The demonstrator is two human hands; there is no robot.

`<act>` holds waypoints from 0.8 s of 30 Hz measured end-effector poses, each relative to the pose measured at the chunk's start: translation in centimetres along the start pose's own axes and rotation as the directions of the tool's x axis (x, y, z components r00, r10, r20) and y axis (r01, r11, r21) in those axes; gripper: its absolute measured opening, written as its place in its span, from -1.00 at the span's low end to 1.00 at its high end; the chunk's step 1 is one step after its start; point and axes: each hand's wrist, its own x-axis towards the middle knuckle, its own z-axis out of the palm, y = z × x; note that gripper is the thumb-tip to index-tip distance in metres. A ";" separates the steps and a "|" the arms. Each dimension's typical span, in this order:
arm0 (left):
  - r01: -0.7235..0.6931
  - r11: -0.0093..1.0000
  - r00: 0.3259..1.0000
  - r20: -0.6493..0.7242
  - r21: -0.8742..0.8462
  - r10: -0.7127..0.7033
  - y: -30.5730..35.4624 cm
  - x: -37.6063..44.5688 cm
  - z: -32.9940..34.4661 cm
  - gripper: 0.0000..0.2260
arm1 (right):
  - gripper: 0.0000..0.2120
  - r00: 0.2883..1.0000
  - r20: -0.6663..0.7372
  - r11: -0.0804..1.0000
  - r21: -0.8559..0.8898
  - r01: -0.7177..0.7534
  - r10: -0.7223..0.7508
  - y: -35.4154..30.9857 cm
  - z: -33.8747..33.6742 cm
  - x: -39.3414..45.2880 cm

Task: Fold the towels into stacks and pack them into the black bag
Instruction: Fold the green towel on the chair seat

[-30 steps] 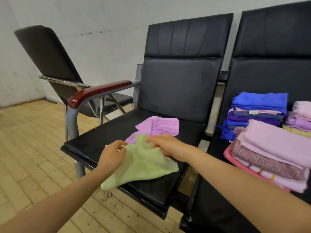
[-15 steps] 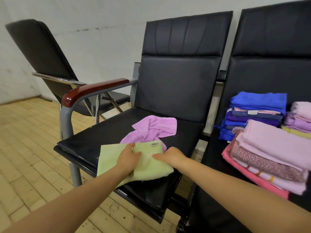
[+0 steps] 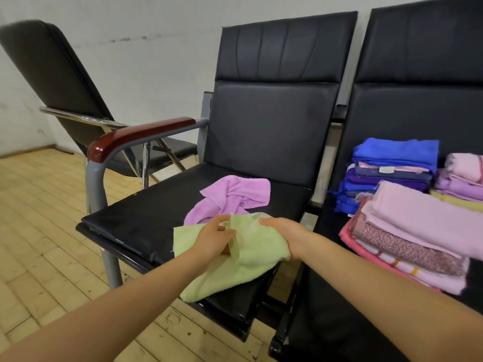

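A light green towel (image 3: pixel 251 259) lies on the front of the black chair seat (image 3: pixel 146 220), its lower edge hanging over the seat front. My left hand (image 3: pixel 214 239) grips a bunched fold near the towel's middle. My right hand (image 3: pixel 285 231) holds its right top edge, fingers curled into the cloth. Just behind lies a crumpled purple towel (image 3: pixel 232 197). On the right-hand seat stand folded stacks: a blue and purple one (image 3: pixel 392 168), a pink one (image 3: pixel 418 231) and a pale pink-lilac one (image 3: pixel 462 178). No black bag is in view.
The chair has a red-brown armrest (image 3: pixel 136 134) on a grey frame at its left. A second black chair (image 3: pixel 52 82) stands further left by the white wall. Wooden floor (image 3: pixel 39 231) lies in front and to the left.
The green towel was laid flat half a second ago; now both hands have gathered it and lifted a fold at its middle. The purple towel and stacks have not moved.
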 end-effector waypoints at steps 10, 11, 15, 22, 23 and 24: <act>0.067 0.995 0.964 -0.251 -0.073 -0.083 -0.8 -0.6 -3.7 -0.83 | -0.70 0.799 -0.009 0.698 -0.492 0.520 -0.601 -2.2 3.0 -2.5; 0.065 0.987 0.961 -0.259 -0.145 -0.101 -0.8 -0.6 -3.9 -0.81 | -0.67 0.794 0.057 0.665 -0.514 0.543 -0.605 -2.6 3.8 -3.4; 0.108 0.884 0.936 -0.254 -0.456 -0.245 -0.9 -0.6 -4.5 -0.63 | -0.60 0.876 0.414 0.833 -0.372 0.410 -0.246 -2.8 6.4 -5.6; 0.161 0.964 0.933 -0.287 -0.210 -0.218 -1.7 -0.5 -5.0 -0.74 | -0.69 0.908 0.257 0.683 -0.598 0.419 -0.331 2.8 5.2 -1.7; 0.156 0.968 0.932 -0.296 -0.198 -0.211 -1.6 -0.7 -4.9 -0.75 | -0.60 0.921 0.247 0.659 -0.643 0.389 -0.302 3.3 5.1 -1.6; 0.156 0.969 0.927 -0.310 -0.191 -0.210 -1.7 -0.7 -4.9 -0.76 | -0.60 0.930 0.250 0.657 -0.658 0.367 -0.269 3.5 5.3 -1.6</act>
